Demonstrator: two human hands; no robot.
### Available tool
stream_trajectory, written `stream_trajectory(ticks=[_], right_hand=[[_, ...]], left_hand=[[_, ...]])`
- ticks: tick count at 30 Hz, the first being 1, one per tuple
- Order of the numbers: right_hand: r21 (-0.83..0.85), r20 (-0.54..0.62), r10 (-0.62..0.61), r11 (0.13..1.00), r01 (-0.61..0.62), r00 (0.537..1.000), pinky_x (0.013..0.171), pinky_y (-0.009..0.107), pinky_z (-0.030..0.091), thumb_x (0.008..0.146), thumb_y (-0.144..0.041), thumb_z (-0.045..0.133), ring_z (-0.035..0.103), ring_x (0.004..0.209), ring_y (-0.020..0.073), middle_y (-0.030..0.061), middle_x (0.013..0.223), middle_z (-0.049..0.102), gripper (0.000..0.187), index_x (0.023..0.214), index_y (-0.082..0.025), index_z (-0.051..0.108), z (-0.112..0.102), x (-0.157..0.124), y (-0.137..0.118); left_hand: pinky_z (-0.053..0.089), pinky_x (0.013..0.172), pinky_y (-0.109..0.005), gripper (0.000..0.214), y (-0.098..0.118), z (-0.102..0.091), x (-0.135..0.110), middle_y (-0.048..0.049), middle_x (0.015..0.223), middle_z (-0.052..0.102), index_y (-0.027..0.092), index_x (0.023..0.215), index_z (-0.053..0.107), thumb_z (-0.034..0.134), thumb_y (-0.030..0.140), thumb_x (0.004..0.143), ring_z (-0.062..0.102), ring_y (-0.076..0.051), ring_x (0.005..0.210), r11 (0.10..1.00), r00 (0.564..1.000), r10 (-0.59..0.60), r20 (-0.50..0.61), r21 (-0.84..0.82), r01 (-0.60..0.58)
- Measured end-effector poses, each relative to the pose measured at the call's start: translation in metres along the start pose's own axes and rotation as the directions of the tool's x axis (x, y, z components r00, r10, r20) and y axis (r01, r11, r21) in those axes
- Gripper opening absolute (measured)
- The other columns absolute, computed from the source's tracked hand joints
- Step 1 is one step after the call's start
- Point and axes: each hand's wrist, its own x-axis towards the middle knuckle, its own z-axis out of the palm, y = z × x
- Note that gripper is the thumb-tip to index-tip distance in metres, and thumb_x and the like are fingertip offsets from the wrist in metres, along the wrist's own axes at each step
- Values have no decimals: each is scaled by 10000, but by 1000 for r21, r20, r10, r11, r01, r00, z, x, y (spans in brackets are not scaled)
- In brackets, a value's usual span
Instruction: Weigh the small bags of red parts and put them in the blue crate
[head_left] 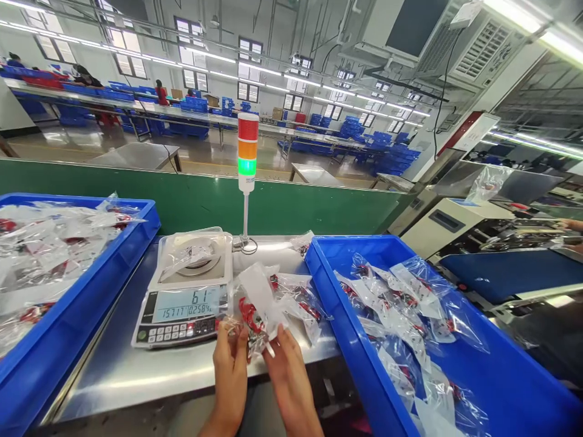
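Note:
Both hands are closed on a clear plastic bag [249, 315] with small red and metal parts and a white paper inside. My left hand [231, 358] pinches its left side, just in front of the scale's keypad. My right hand [288, 370] grips the lower right side. More bagged parts [307, 303] lie on the metal table beyond and to the right of the hands. Left of them stands a digital scale [184, 303] reading 61, with a small bag [194, 254] on its pan.
A blue bin [359, 358] on the right holds several bagged parts; another blue bin [104, 267] on the left is heaped with them. A signal light [247, 152] glows green behind the scale, before a green partition [200, 203]. A conveyor machine [496, 267] stands far right, with a person's hand [574, 226] beside it.

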Motion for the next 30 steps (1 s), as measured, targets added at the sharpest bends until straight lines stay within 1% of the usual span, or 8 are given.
stream_trajectory(ticks=[3,7,10,13,16,19,23,30], right_hand=[[-89,-45,-132,988,128,990,695,284,549,712,-610,778,676,865,207,40,894,722,436,894,-222,700,-4,4,1],[-367,-105,-378,874,317,920,668,283,507,785,-660,672,621,768,193,27,790,681,466,852,-199,659,-23,20,-14],[-535,-11,-474,747,395,881,605,255,445,873,-637,583,550,675,164,-6,663,596,444,764,-208,604,-32,22,-23],[-637,138,-483,625,451,864,531,238,373,930,-595,523,461,559,130,-41,577,502,445,690,-221,532,-29,12,-23],[-686,242,-437,555,472,866,469,233,313,968,-541,481,389,456,108,-71,505,433,427,680,-227,502,-20,-4,-24],[-708,305,-427,496,503,851,457,228,299,985,-478,485,396,424,101,-75,477,432,398,687,-219,539,-10,-18,-34],[-753,306,-501,393,528,809,458,224,302,964,-467,526,412,407,95,-71,461,444,388,685,-208,601,-5,-26,-50],[-801,313,-516,307,514,797,442,225,292,974,-508,488,348,381,91,-78,443,413,426,711,-206,631,-10,-35,-52]], left_hand=[[571,823,-364,609,-1,-1,-2,-109,988,714,197,949,588,705,730,680,694,-280,951,1000,993,10,121,-12,-9],[555,887,-334,610,8,-15,7,-101,1083,701,205,1069,609,752,664,693,678,-249,1020,996,984,20,176,-88,-5],[568,796,-341,746,18,-26,21,-97,1017,718,186,1189,608,764,689,661,693,-226,852,992,972,-62,227,-92,85],[561,735,-345,716,22,-30,31,-75,788,718,138,1031,684,747,732,636,683,-234,750,983,946,-176,272,-9,186],[538,665,-315,639,19,-25,29,-57,638,671,144,683,664,742,771,582,637,-215,666,987,971,-143,193,100,126],[465,507,-265,690,13,-15,17,-17,515,565,173,550,550,649,854,604,520,-152,513,993,994,-74,83,99,66],[313,359,-225,734,7,-6,4,52,412,370,208,534,426,550,928,615,343,-92,375,991,991,-135,14,11,135],[286,340,-194,711,13,-16,1,81,459,338,212,623,445,555,914,638,310,-73,386,994,995,-102,-9,-45,102]])
